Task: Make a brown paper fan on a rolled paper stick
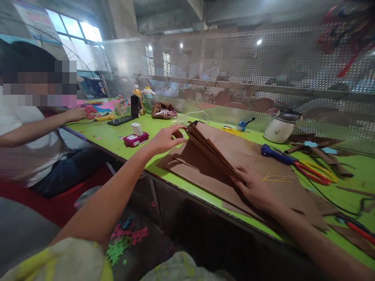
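Observation:
A folded stack of brown kraft paper sheets [209,146] stands tilted up on its edge above larger brown paper [281,187] lying on the table. My right hand [253,189] is closed on the near right end of the stack, thumb and fingers along its edge. At the far left corner of the stack is my left hand [166,138]. Its fingers are curved and apart from the thumb, with the fingertips at or just touching the corner. Yellow strands [277,178] lie on the paper beyond my right hand.
On the green table [181,187] to the right are a blue-handled tool [277,155], red-and-yellow-handled scissors [313,171] and a white jar [279,127]. A pink box [136,139] stands left. A perforated metal screen [234,70] runs behind. A co-worker [26,128] sits at the left.

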Tool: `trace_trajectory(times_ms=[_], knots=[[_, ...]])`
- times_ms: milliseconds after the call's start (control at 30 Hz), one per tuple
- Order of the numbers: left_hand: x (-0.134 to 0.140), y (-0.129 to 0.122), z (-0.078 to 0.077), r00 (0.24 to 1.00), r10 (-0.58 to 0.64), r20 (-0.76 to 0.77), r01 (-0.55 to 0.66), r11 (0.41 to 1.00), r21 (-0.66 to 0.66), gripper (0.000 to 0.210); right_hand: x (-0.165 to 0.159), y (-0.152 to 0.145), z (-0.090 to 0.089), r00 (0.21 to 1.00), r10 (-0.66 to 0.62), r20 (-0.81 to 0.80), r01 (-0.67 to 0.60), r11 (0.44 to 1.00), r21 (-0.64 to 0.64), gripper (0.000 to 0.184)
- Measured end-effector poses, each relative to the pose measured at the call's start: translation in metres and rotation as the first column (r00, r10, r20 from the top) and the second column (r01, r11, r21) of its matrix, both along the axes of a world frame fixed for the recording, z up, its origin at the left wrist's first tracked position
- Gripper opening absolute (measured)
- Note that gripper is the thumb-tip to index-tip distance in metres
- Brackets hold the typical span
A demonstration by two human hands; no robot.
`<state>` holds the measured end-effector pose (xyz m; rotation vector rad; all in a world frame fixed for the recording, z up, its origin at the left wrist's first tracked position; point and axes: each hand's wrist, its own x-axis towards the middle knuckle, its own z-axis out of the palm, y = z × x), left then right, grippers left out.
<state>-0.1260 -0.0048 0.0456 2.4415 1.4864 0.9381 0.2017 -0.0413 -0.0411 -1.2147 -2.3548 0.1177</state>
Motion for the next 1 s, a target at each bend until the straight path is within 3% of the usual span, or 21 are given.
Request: trace_trajectory(times_ms=[67, 167, 267, 333, 433, 500, 767, 1000], knots=[[-0.010, -0.025, -0.014, 0.997, -0.074, -0.016, 0.071, 0.988, -0.140, 0.072, 0.001, 0.002, -0.001, 1.000, 0.000, -0.027, -0.001, 1.000, -0.019, 0.039], [-0.020, -0.052, -0.031, 0.992, -0.076, -0.099, 0.055, 0.977, -0.207, 0.085, 0.003, 0.004, -0.001, 0.999, -0.007, -0.048, 0.005, 0.999, -0.045, 0.040], [-0.023, -0.054, -0.039, 0.998, -0.054, -0.042, 0.044, 0.975, -0.219, 0.079, 0.004, 0.005, -0.002, 0.998, -0.010, -0.063, 0.006, 0.998, -0.062, 0.042], [-0.023, -0.046, -0.040, 0.998, -0.054, 0.013, 0.056, 0.975, -0.216, 0.065, 0.004, 0.005, -0.002, 0.997, -0.015, -0.075, 0.010, 0.997, -0.072, 0.043], [-0.024, -0.028, -0.036, 0.995, -0.068, 0.066, 0.077, 0.986, -0.149, 0.030, 0.005, 0.006, -0.003, 0.995, -0.019, -0.098, 0.010, 0.996, -0.094, 0.042], [-0.021, -0.016, -0.030, 0.990, -0.103, 0.097, 0.110, 0.992, -0.061, 0.019, 0.006, 0.006, -0.003, 0.993, -0.012, -0.118, -0.003, 0.992, -0.126, 0.042], [0.014, 0.031, 0.014, 0.960, -0.266, 0.090, 0.237, 0.938, 0.252, 0.013, 0.011, 0.009, 0.001, 0.978, 0.072, -0.196, -0.115, 0.968, -0.221, 0.040], [0.017, 0.031, 0.014, 0.965, -0.247, 0.092, 0.217, 0.942, 0.257, 0.015, 0.008, 0.007, 0.003, 0.973, 0.069, -0.223, -0.122, 0.964, -0.237, 0.041]])
